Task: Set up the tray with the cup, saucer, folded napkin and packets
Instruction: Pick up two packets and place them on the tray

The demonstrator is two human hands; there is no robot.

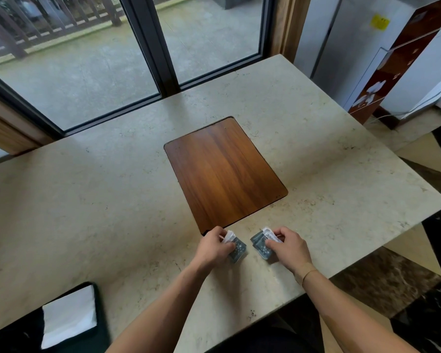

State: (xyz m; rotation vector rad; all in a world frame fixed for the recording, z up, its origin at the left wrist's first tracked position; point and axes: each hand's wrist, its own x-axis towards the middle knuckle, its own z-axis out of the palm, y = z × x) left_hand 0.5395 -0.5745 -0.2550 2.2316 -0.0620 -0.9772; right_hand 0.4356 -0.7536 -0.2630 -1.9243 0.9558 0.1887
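Note:
Both hands are low over the marble table (87,200), just in front of a brown wooden panel (224,174) set flush in its top. My left hand (214,247) grips a small stack of blue-grey and white packets (237,249). A second stack of the same packets (262,244) is pinched by my right hand (288,245). The two stacks are a short gap apart. A white folded napkin (68,317) lies on a black tray (97,312) at the lower left corner. No cup or saucer is in view.
A large window with a dark frame (148,47) runs along the table's far edge. The table's right edge drops to a dark and cream tiled floor (405,289). A white cabinet and a brown patterned panel (392,64) stand at the far right.

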